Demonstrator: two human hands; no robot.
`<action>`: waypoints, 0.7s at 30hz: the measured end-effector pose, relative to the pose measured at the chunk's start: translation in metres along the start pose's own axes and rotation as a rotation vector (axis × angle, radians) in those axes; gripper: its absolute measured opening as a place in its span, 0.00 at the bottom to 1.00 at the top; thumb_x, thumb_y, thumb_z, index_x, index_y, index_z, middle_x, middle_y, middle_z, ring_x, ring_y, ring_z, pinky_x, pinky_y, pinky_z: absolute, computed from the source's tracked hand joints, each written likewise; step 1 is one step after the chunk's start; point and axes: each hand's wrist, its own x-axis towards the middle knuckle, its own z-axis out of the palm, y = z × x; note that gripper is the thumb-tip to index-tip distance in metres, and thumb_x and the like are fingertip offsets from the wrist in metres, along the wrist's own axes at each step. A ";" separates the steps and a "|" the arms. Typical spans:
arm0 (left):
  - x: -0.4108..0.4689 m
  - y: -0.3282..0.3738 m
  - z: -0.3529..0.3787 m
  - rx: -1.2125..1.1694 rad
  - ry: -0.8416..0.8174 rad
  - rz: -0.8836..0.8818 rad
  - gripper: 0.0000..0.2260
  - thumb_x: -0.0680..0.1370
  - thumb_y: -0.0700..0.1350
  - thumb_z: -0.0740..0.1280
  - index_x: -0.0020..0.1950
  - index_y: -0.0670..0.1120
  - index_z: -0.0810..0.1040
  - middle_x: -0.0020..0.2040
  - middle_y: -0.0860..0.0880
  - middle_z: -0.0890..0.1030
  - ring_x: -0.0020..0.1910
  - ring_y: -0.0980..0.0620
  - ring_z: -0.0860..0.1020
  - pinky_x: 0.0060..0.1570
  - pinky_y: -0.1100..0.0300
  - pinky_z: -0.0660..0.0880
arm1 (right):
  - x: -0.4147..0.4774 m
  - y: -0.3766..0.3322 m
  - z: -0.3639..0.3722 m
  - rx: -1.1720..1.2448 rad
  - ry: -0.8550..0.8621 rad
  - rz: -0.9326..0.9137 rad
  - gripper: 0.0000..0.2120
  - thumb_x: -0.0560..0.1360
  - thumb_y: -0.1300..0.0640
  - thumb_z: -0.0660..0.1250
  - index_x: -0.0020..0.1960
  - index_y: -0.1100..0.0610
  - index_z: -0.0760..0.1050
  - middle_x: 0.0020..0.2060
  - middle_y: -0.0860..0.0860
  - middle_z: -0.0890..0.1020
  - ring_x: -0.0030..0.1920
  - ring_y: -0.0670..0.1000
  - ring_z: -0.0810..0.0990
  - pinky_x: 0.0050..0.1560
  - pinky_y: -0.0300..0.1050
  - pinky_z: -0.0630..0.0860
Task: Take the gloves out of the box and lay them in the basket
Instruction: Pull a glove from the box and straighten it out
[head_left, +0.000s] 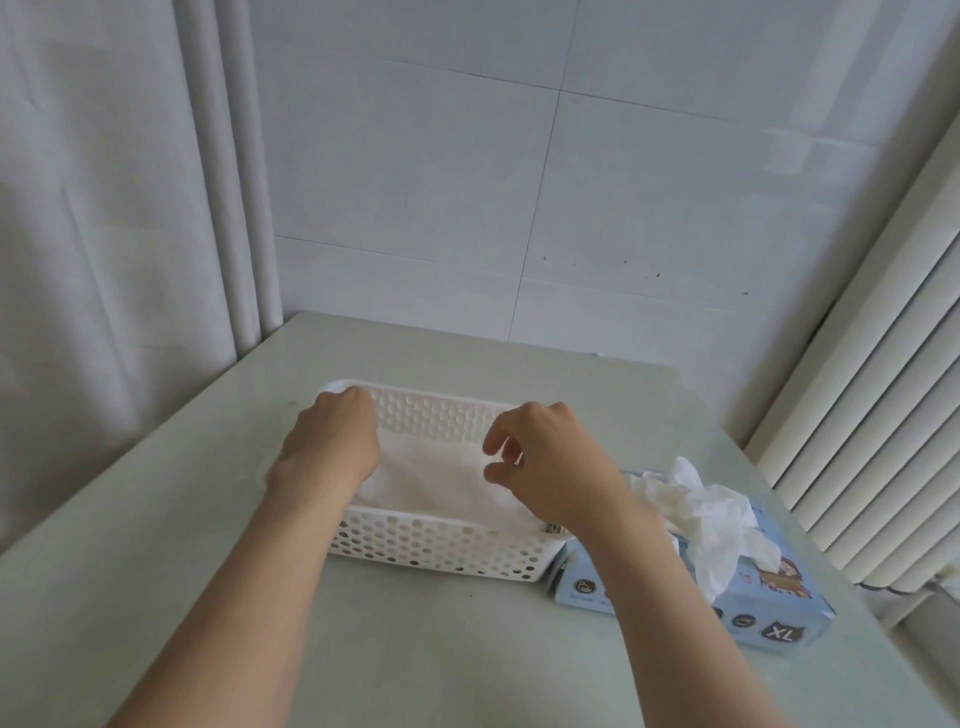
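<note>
Wide pale green table (156, 519) under me, pushed into the corner against a tiled wall (623, 182). In the middle of it sits the white basket (441, 545), holes all round its walls, long side facing me. Just beside its right end, touching or nearly so, lies the blue box (779, 618), flat on the table with XL printed on the near face. Inside the basket a flat layer of white gloves (441, 478) covers the bottom. Out of the top of the box bursts a crumpled glove (711, 514), thin and wrinkled, hanging over the near side. Now my hands, both over the basket. My left hand (332, 441) is at the far left corner, knuckles up, fingers bent down inside; the tips are hidden, so I cannot tell whether they press or pinch the gloves. My right hand (550, 462) hovers above the right end, fingers (493, 439) loosely curled, thumb and forefinger apart, nothing between them.
</note>
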 end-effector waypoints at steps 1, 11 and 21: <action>0.000 0.000 -0.002 -0.016 0.001 0.008 0.10 0.83 0.37 0.60 0.60 0.45 0.77 0.61 0.42 0.75 0.52 0.40 0.76 0.51 0.51 0.74 | -0.001 -0.001 -0.001 0.017 -0.027 -0.016 0.10 0.77 0.51 0.77 0.58 0.49 0.83 0.48 0.47 0.83 0.48 0.49 0.82 0.52 0.44 0.78; -0.005 -0.003 -0.012 -0.088 -0.139 0.070 0.19 0.75 0.38 0.78 0.59 0.51 0.74 0.66 0.47 0.69 0.56 0.45 0.75 0.54 0.53 0.73 | -0.002 0.001 0.011 -0.006 -0.163 -0.010 0.16 0.76 0.54 0.79 0.62 0.51 0.83 0.52 0.50 0.82 0.57 0.51 0.77 0.54 0.50 0.81; -0.009 0.023 -0.010 0.192 -0.048 0.282 0.10 0.77 0.40 0.74 0.55 0.53 0.84 0.59 0.50 0.73 0.64 0.44 0.70 0.60 0.53 0.73 | 0.002 0.006 0.016 -0.052 -0.169 0.010 0.20 0.75 0.53 0.80 0.65 0.52 0.81 0.54 0.53 0.80 0.58 0.55 0.80 0.56 0.56 0.83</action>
